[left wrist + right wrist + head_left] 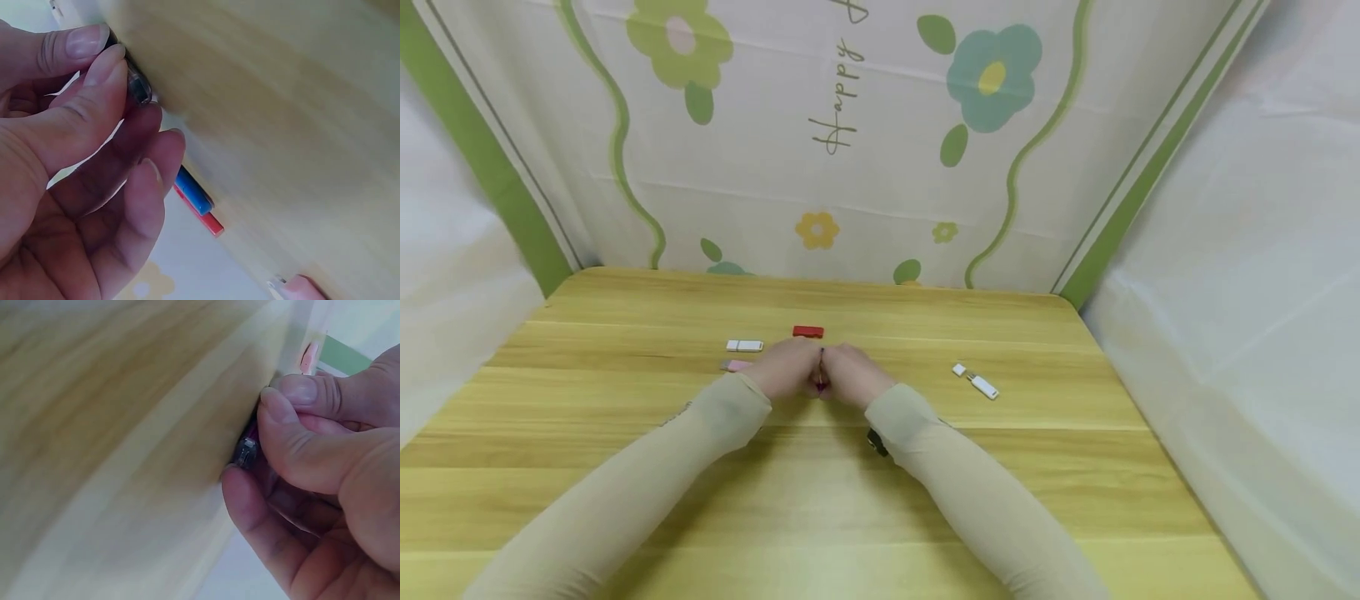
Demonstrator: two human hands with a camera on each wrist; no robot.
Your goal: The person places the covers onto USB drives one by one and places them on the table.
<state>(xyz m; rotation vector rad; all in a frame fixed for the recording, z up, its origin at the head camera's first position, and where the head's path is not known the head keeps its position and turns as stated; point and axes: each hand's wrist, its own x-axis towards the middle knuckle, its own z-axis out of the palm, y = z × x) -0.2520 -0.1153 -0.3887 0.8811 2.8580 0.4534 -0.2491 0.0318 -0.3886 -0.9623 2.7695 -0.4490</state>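
Note:
Both hands meet over the table's middle, fingertips close together. My left hand and right hand pinch a small dark USB stick between thumbs and fingers. It shows black and purple in the right wrist view, with a clear end facing that camera. In the left wrist view the dark stick also shows a clear end past the left thumb; fingers cover its middle. Just beyond the hands lie a red USB stick and a blue one. A pink USB stick lies beside the left hand, partly hidden by it.
A white USB stick with its cap on lies left of the hands. To the right lies another white USB stick, its loose cap beside it. The wooden table ends at a flowered curtain.

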